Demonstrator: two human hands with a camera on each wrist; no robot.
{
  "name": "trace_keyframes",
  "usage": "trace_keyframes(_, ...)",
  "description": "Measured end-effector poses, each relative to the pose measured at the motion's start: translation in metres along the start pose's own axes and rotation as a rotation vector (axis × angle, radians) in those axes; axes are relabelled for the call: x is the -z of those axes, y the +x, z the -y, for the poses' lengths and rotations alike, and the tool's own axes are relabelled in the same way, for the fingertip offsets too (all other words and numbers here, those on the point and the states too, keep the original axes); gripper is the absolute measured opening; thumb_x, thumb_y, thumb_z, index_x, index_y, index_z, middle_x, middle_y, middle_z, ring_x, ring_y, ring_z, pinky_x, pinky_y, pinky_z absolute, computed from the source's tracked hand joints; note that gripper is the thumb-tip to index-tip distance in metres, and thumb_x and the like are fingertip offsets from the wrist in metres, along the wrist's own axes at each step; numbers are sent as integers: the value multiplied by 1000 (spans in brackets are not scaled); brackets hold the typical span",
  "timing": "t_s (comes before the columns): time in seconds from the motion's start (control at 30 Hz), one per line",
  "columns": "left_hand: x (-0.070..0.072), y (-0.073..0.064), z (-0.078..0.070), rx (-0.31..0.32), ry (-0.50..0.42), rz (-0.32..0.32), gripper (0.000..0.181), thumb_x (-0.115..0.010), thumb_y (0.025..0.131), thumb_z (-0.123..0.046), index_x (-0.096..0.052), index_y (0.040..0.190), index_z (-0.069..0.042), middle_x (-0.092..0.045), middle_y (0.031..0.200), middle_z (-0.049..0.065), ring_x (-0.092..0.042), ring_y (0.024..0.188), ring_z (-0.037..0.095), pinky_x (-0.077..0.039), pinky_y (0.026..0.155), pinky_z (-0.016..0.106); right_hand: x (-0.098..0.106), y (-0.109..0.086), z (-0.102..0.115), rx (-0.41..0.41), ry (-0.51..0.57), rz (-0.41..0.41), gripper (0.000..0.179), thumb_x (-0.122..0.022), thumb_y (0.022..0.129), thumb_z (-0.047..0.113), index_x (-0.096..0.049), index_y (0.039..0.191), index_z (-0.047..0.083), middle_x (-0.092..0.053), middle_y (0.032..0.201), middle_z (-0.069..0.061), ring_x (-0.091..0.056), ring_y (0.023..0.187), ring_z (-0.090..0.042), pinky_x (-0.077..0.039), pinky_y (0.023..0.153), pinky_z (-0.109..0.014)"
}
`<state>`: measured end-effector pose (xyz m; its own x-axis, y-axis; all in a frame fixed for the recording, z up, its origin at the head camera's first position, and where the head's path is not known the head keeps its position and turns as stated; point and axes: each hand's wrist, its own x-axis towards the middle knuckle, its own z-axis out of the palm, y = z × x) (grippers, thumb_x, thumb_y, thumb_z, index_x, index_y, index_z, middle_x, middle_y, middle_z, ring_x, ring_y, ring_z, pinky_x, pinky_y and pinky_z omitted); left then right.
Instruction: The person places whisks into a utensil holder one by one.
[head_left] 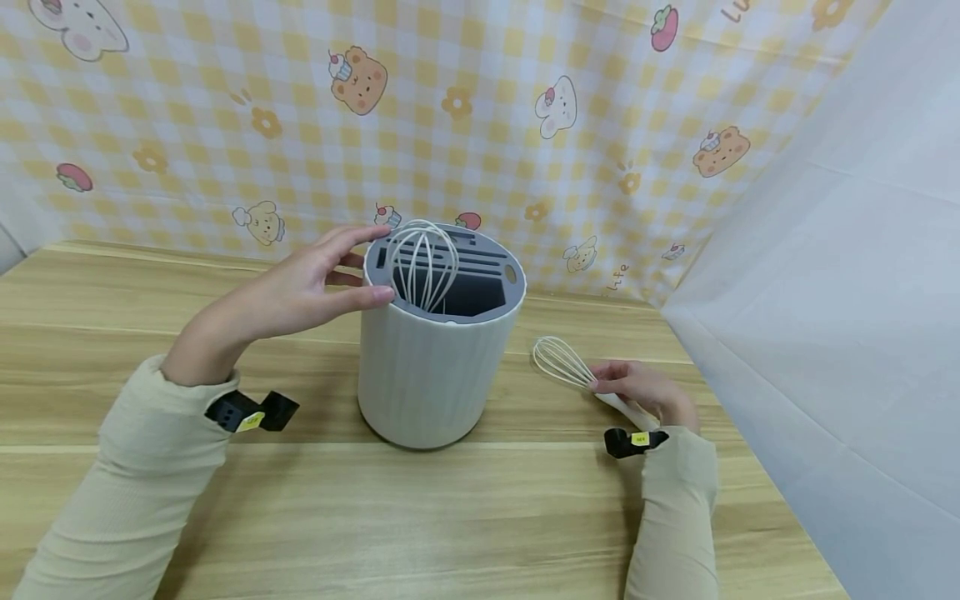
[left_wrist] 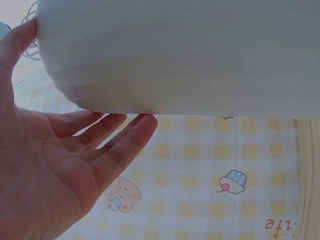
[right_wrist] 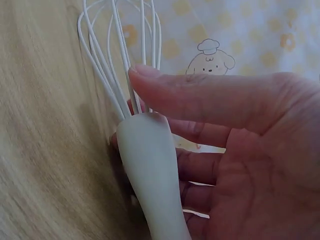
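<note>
Standing on the table is a white ribbed utensil holder (head_left: pixel 435 375) with a grey slotted top (head_left: pixel 491 312). The wire loops of one whisk (head_left: pixel 425 258) stick up from its large compartment; its handle is hidden inside. My left hand (head_left: pixel 300 287) rests on the holder's left edge, thumb at the front rim and fingers spread along the side. In the left wrist view those fingers (left_wrist: pixel 132 135) look nearly straight. To the right, my right hand (head_left: pixel 637 387) pinches a second, cream whisk (right_wrist: pixel 150 170) where wires meet handle. This whisk lies low over the table, loops pointing away to the left.
A wood-grain table (head_left: pixel 420 517) spans the view. Behind it hangs a yellow checked cloth (head_left: pixel 465 150) with cartoon prints, and a plain white sheet (head_left: pixel 840 275) slopes along the right side. Each wrist carries a small black camera.
</note>
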<state>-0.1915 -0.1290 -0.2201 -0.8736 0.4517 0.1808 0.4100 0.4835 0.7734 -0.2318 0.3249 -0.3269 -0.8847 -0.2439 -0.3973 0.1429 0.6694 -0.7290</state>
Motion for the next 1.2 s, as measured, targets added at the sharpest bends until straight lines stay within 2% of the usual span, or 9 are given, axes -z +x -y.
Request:
trace_keyframes(0.2,0,0,0,-4,4,-1,68,-60,90,-33,-25,147,-19,-27,148,6,-43,125,32,-41,101,51,-1,-1,0,18,3,1,43,-61,89,21,-52,123,-5,-57,90,11,-45,75,-5,-35,64,-20)
trace_keyframes(0.4,0,-1,1,-1,11,-4,69,-60,90,-33,-25,147,-18,-27,147,7,-43,124,32,-41,102,51,-2,1,0,22,-7,-5,44,-61,89,20,-52,124,-5,-59,93,11,-47,78,-4,-35,63,-19)
trace_keyframes(0.63,0,-1,1,-3,2,-5,69,-61,89,-32,-25,147,-18,-27,147,6,-44,124,31,-42,101,50,-2,-1,1,46,5,-1,42,-60,90,20,-52,122,-7,-57,87,11,-44,71,-4,-34,60,-19)
trace_keyframes(1.03,0,0,1,-7,-2,0,69,-60,90,-32,-25,147,-17,-27,147,6,-43,125,31,-41,101,50,-2,-3,2,1,48,-20,46,-63,88,25,-53,125,-1,-60,92,11,-46,80,-7,-39,70,-20)
trace_keyframes(1.2,0,0,1,-9,1,2,69,-60,90,-32,-24,147,-18,-27,147,7,-43,125,31,-41,102,51,1,-3,4,18,32,-47,46,-64,87,26,-55,123,-1,-61,91,13,-48,82,-6,-40,72,-21)
